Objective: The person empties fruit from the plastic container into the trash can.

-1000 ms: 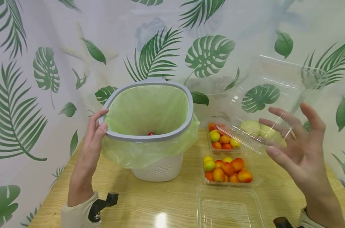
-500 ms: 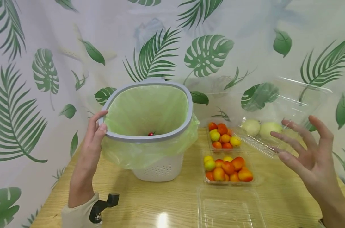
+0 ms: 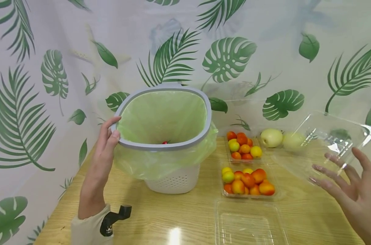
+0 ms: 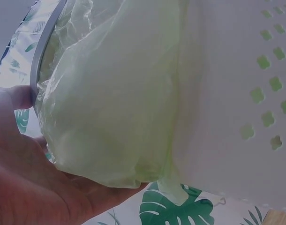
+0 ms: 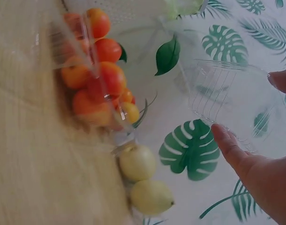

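Note:
My left hand grips the grey rim of a white perforated bin lined with a pale green plastic bag. In the left wrist view the thumb lies at the rim, with fingers beneath the bag's fold. A small red fruit shows inside, mostly hidden by the near rim. At the right, my right hand holds a clear plastic container in the air, tilted, between thumb and spread fingers. Through its wall part of a pale round fruit shows.
Two clear boxes of orange, red and yellow fruit stand right of the bin, a back box and a front box. Beside the back one lie two pale green fruits. Another clear box sits at the front. A leaf-patterned curtain rises behind.
My right hand has moved right and down with the clear container, uncovering the back fruit box and one pale fruit. The left hand has stayed on the bin rim.

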The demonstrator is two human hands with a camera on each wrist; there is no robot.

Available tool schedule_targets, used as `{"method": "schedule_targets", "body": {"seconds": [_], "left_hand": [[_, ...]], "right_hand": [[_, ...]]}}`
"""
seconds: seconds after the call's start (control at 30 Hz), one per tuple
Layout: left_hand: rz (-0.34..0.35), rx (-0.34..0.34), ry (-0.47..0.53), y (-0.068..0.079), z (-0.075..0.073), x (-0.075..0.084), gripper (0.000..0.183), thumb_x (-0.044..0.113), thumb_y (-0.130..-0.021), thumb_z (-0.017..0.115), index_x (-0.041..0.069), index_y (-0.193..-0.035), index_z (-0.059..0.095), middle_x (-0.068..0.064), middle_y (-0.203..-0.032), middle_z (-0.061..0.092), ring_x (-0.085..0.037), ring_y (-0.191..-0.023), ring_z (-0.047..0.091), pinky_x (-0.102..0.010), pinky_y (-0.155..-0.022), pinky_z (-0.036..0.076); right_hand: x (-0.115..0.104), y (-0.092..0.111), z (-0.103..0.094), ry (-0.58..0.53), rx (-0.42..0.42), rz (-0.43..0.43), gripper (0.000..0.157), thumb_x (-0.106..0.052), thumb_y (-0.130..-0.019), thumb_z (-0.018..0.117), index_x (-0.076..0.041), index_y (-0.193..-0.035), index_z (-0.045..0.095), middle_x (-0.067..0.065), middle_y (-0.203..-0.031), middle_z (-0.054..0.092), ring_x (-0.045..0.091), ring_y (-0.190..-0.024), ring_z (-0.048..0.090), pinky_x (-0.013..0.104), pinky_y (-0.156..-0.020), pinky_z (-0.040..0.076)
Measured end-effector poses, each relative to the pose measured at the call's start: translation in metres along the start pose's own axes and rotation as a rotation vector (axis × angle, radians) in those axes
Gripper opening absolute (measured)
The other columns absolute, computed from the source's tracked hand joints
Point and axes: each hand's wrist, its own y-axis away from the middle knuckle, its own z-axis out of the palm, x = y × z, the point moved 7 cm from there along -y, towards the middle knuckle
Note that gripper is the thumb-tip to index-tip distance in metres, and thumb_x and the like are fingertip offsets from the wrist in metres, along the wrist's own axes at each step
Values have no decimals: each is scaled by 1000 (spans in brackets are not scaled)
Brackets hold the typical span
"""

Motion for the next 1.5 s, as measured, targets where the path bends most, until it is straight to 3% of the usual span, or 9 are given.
{"method": "schedule_targets", "body": {"seconds": [0.33,0.53,0.83,1.0,1.17,1.27,1.4,1.5], "left_hand": [[13,-6,11,-2,7,-1,49,35,-108,41,22,-156,36,2,-163,26,-26,-151,22,-63,-116,12],[3,-15,21,-1,8,2,49,34,-108,41,20,-156,35,3,-164,23,-26,-153,15,-63,-117,9],[-11,-19,30,1,11,1,49,34,-109,40,21,-156,35,4,-164,22,-26,-153,14,-63,-117,8],[-13,-12,30,2,11,-1,49,35,-109,40,22,-156,34,3,-166,19,-27,-154,12,-63,-117,6],[-9,-5,45,1,9,0,49,33,-108,39,20,-155,35,1,-163,23,-28,-148,22,-62,-116,7],[-15,3,33,1,6,0,49,33,-108,39,21,-155,35,0,-161,26,-30,-143,27,-62,-115,8],[-21,6,20,1,3,1,48,34,-109,38,23,-156,35,-2,-161,25,-31,-141,27,-63,-115,8],[-20,6,20,1,2,1,48,34,-109,37,23,-155,35,-2,-162,24,-30,-142,25,-63,-115,6]], "right_hand": [[38,43,-49,-33,151,200,89,26,-95,39,-23,-163,8,6,-143,45,15,-114,66,26,-85,56],[58,66,-69,-106,221,337,85,17,-101,40,-29,-161,2,-2,-130,56,17,-104,72,32,-77,59],[72,96,-89,-78,339,559,92,6,-104,46,-40,-159,-11,-13,-106,63,12,-91,74,29,-72,59],[75,105,-95,22,392,676,98,-2,-104,53,-39,-159,-20,-19,-98,67,0,-88,69,23,-69,57],[76,113,-100,289,372,874,101,-23,-104,62,-37,-159,-22,-31,-93,57,-5,-80,65,20,-66,55],[74,115,-98,344,379,911,102,-27,-103,63,-34,-160,-21,-30,-92,53,-6,-78,64,22,-66,56],[68,118,-96,256,464,861,104,-20,-102,65,-33,-161,-20,-26,-87,62,-4,-76,67,22,-65,56],[62,119,-94,257,418,796,99,-14,-103,62,-31,-162,-15,-23,-89,70,-2,-78,69,20,-62,55]]}}
